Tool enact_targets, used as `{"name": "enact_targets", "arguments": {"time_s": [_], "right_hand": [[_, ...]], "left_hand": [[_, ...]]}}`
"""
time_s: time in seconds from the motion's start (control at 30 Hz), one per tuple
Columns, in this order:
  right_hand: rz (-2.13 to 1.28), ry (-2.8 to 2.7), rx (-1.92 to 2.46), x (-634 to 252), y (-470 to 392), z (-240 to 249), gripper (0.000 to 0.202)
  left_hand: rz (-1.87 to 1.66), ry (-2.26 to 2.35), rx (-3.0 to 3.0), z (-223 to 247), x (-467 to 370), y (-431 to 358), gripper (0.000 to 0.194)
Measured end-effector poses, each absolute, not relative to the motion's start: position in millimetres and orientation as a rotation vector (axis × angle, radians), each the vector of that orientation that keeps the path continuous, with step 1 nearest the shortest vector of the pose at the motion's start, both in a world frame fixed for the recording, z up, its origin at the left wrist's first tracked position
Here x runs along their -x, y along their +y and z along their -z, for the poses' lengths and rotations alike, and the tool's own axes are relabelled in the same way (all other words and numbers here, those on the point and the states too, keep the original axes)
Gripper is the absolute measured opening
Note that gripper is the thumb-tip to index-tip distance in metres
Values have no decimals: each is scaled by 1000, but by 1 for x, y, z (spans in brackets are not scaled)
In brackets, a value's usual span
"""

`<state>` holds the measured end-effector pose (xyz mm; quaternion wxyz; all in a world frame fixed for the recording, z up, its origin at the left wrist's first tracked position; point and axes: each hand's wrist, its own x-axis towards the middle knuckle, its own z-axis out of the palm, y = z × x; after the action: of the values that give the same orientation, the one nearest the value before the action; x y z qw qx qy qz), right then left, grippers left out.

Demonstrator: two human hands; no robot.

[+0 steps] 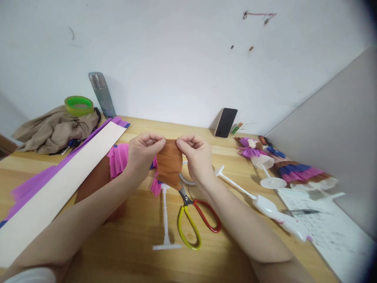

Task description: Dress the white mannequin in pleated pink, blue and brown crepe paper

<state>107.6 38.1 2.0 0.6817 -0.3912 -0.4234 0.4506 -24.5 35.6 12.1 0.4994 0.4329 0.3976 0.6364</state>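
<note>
Between my two hands hangs a brown piece of crepe paper (169,163). My left hand (141,153) pinches its upper left corner between thumb and fingers. The upper right corner is pinched the same way by my right hand (196,151). Just below the paper lie scissors (187,202) with one yellow and one red handle, their blade tips hidden under it. A white plastic stand (165,220) lies beside the scissors, its top end partly covered. Pink crepe paper (118,159) shows behind my left wrist.
Left, a long cream strip (67,177) lies over purple paper. Behind it are a brown cloth (59,127), a green tape roll (79,105) and a bottle (102,94). A phone (226,122) leans on the wall. Right are paper-dressed figures (306,173), a white doll form (266,206) and a written sheet (335,232).
</note>
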Motion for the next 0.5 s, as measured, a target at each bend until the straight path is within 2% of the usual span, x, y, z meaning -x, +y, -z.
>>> {"name": "enact_targets", "arguments": {"time_s": [0.2,0.3,0.5], "right_hand": [[-1014,-952,869,-108,38,-2,25],[-1003,-978,852,-108,38,-3,31],[-941,-1013,893,-110,40,-3,26]], "left_hand": [[-1511,940,-1084,-12,28,33,38],[-1500,940,-1072,-11,29,34,36],[-1338,906,-1018,-9,29,42,30]]}}
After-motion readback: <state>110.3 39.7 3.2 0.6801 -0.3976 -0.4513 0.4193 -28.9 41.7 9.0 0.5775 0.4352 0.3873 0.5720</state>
